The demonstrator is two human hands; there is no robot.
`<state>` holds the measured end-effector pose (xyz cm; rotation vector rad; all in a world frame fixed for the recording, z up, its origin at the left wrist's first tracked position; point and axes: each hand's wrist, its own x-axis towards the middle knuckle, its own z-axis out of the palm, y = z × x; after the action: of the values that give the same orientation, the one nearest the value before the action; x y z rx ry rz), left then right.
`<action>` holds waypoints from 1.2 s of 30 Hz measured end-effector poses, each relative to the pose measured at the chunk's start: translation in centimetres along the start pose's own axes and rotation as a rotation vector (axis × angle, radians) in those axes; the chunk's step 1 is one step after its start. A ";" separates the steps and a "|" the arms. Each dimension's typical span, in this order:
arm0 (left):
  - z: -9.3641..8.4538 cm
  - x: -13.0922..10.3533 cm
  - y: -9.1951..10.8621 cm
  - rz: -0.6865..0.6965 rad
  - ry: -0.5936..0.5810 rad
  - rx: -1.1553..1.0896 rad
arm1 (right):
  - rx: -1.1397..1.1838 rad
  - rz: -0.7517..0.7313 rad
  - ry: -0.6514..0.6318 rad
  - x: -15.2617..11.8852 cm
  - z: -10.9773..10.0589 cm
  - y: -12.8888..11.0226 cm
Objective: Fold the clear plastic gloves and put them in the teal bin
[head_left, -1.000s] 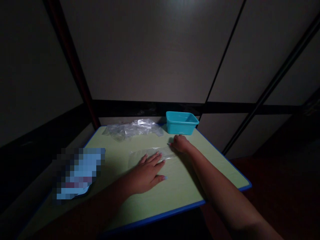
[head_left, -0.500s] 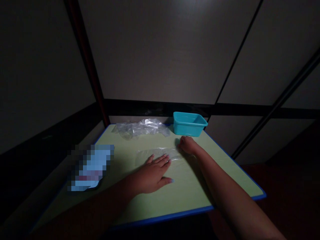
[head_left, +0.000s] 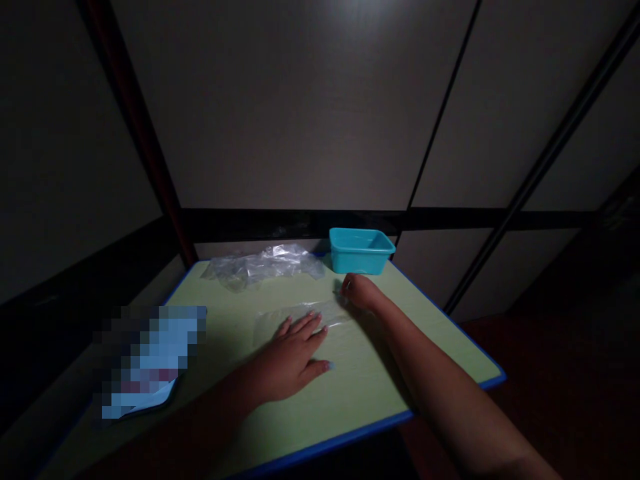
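A clear plastic bag (head_left: 265,323) lies flattened on the light green table (head_left: 370,380). My left hand (head_left: 295,350) is spread over it, fingers apart and pointing away from me, pressing it down. At the bag's right end, my right hand (head_left: 359,291) is closed in a fist-like pinch on the plastic. Its fingertips are mostly turned away from view, so the exact hold is hard to see. Just behind that hand stands a turquoise plastic basket (head_left: 356,262).
Crumpled clear plastic (head_left: 270,265) lies along the table's back edge, left of the basket. A blurred-out flat bluish item (head_left: 165,347) rests at the left side. Blue edging (head_left: 345,440) borders the table, and dark-banded panels (head_left: 295,133) rise behind it.
The view has shifted, so table and objects appear farther left. My left hand stays flat on the bag; my right hand stays closed at its right end, perhaps slightly lifted.
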<state>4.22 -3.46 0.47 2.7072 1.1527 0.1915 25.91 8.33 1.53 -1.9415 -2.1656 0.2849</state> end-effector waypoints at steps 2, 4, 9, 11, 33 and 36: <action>-0.1 0.0 -0.1 -0.001 0.007 -0.023 | 0.011 -0.008 -0.017 0.0 0.0 0.0; -0.1 0.0 -0.1 -0.005 0.017 -0.040 | 0.010 -0.012 -0.025 -0.1 0.0 0.0; -0.2 0.0 0.1 -0.014 0.049 -0.050 | -0.027 0.004 0.119 -0.7 -0.5 -0.5; -0.3 0.1 0.1 -0.004 0.095 -0.052 | -0.020 -0.023 0.184 -1.2 -0.8 -1.0; -3.0 0.9 -5.9 -0.673 0.291 0.248 | 0.032 -0.461 -0.200 -4.4 0.2 -4.3; -2.6 0.9 -6.4 -0.659 0.225 0.195 | -0.007 -0.528 -0.322 -4.9 0.3 -4.7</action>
<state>-0.11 1.85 1.64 2.3264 2.1475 0.2950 21.92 2.92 2.44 -1.3189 -2.7809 0.5174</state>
